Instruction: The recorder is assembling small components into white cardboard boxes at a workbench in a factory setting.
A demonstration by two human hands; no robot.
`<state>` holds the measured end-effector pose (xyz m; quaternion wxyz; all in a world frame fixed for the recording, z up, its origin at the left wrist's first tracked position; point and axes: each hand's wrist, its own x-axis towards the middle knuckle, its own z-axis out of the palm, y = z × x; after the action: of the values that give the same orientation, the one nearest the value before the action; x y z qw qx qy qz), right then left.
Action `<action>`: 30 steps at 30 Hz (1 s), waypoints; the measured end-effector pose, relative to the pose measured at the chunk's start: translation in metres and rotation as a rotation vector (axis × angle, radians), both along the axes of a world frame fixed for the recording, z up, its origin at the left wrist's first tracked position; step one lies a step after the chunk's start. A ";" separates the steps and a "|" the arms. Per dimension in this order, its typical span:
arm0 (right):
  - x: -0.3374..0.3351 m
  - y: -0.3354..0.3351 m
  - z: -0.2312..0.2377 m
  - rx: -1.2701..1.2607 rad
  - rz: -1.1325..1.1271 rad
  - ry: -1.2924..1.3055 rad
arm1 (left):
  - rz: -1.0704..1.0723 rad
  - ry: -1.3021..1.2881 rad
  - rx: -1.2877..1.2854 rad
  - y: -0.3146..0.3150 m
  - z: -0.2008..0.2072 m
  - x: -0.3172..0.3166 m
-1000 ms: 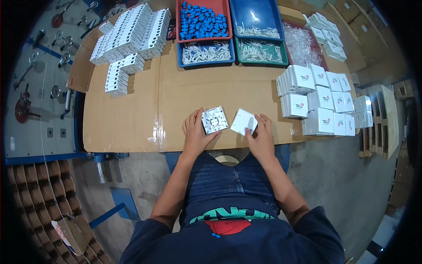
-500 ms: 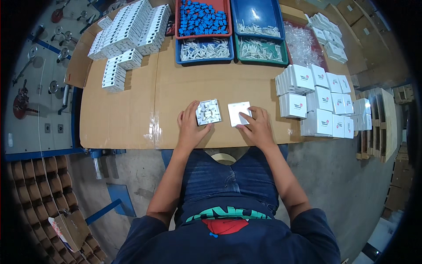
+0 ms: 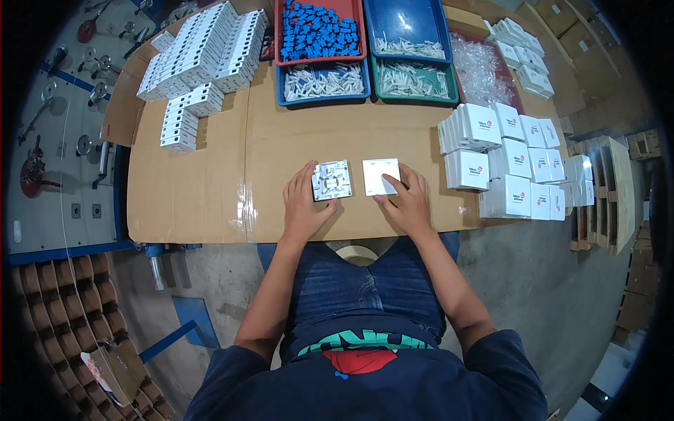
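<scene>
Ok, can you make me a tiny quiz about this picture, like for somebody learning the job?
1. True or false: a gap shows between the patterned white square and the flat white square.
2. Which tray holds the small blue pieces: (a) green, (b) red, (c) blue?
3. Which hand touches the flat white square?

Key:
1. True; they lie apart on the cardboard.
2. b, the red tray.
3. The right hand.
</scene>
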<state>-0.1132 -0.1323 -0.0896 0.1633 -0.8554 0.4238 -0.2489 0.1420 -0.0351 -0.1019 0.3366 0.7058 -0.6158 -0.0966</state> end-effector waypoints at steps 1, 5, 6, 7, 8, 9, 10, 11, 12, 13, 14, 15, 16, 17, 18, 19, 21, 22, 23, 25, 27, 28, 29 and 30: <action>0.000 0.000 -0.001 -0.009 -0.013 -0.001 | 0.000 -0.004 0.000 0.000 0.000 0.000; 0.001 0.000 -0.003 -0.021 -0.019 -0.002 | -0.002 -0.013 0.007 -0.001 0.002 -0.001; 0.002 0.000 -0.002 -0.013 -0.025 -0.002 | -0.002 -0.025 0.008 0.000 0.001 0.000; 0.002 0.000 -0.001 -0.005 -0.030 -0.003 | -0.002 -0.037 0.010 0.000 0.001 0.000; 0.002 0.000 -0.001 -0.004 -0.030 -0.002 | -0.002 -0.036 0.010 0.000 0.001 0.000; 0.002 0.000 -0.001 -0.009 -0.029 -0.009 | 0.002 -0.038 0.015 0.000 0.001 0.000; 0.003 0.000 -0.001 -0.014 -0.028 -0.016 | 0.006 -0.040 0.019 0.000 0.002 0.000; 0.003 0.000 -0.002 -0.014 -0.029 -0.015 | 0.005 -0.039 0.019 0.000 0.001 0.000; 0.003 0.000 -0.002 -0.014 -0.032 -0.008 | 0.001 -0.041 0.016 0.000 0.001 0.000; 0.003 0.000 -0.003 -0.014 -0.035 -0.002 | -0.002 -0.043 0.013 0.000 0.001 0.000; 0.003 0.000 -0.002 -0.014 -0.035 -0.003 | -0.002 -0.043 0.013 0.000 0.002 0.000; 0.003 0.000 -0.002 -0.012 -0.032 0.000 | 0.007 -0.035 0.015 0.000 0.003 0.000; 0.004 0.000 -0.001 -0.011 -0.029 0.003 | 0.015 -0.027 0.017 0.000 0.005 0.000; 0.003 -0.001 0.000 -0.014 -0.034 0.005 | 0.010 -0.025 0.014 -0.001 0.005 -0.001; 0.002 -0.001 0.000 0.005 -0.035 -0.002 | 0.012 -0.018 0.014 -0.002 0.006 -0.001; 0.001 -0.001 0.000 0.024 -0.037 -0.009 | 0.012 -0.010 0.013 -0.002 0.006 -0.002; -0.001 -0.002 -0.001 0.008 -0.031 -0.034 | 0.023 0.003 0.023 -0.002 0.006 -0.003; -0.001 -0.003 -0.001 -0.001 -0.011 -0.061 | 0.048 0.011 0.041 0.000 0.006 -0.002; -0.003 -0.003 0.000 -0.012 -0.031 -0.058 | 0.028 0.014 0.030 0.001 0.003 -0.002; -0.006 -0.002 0.003 0.138 -0.037 -0.193 | 0.140 0.057 -0.009 0.001 -0.003 0.000; -0.012 -0.007 0.032 0.151 -0.051 -0.239 | 0.136 0.133 0.000 0.001 -0.005 0.000; -0.017 -0.013 0.052 0.206 -0.003 -0.221 | 0.157 0.205 0.020 0.001 -0.007 -0.002; -0.020 -0.018 0.073 0.262 0.049 -0.211 | 0.132 0.203 0.011 0.001 -0.004 -0.001; -0.029 -0.028 0.094 0.147 0.026 -0.202 | 0.128 0.173 0.013 -0.003 -0.004 -0.007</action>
<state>-0.1421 -0.1601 0.0040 0.2707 -0.8173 0.4111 -0.2998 0.1351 -0.0377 -0.1055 0.3894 0.7347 -0.5376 -0.1396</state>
